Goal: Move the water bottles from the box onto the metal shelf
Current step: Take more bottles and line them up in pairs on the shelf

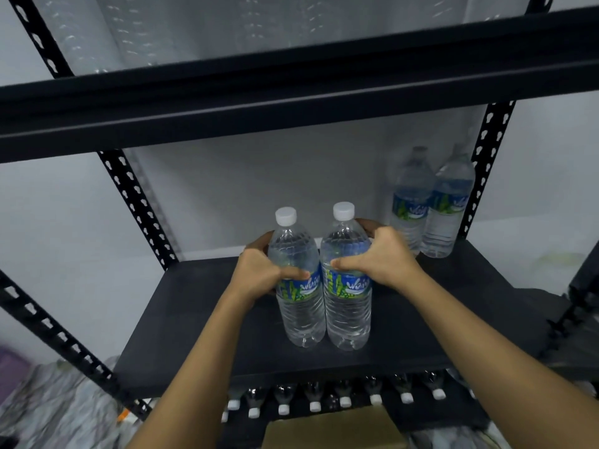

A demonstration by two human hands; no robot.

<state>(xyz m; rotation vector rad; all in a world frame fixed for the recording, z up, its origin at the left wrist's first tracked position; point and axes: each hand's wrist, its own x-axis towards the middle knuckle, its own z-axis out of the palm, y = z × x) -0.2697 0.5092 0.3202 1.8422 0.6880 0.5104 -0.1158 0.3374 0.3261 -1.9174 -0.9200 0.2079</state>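
Observation:
Two clear water bottles with white caps and blue-green labels stand upright side by side over the middle board of the black metal shelf (201, 306). My left hand (259, 270) grips the left bottle (299, 306) around its shoulder. My right hand (379, 254) grips the right bottle (348, 312) the same way. Whether their bases touch the board I cannot tell. Two more bottles (431, 205) stand at the back right corner of the same board. A cardboard box (330, 429) shows at the bottom edge, below the shelf.
A thick black beam (291, 102) of the upper shelf level crosses the view above the bottles. Perforated black uprights (136, 202) stand left and right. A row of several white-capped bottles (343, 400) fills the level below. A white wall lies behind.

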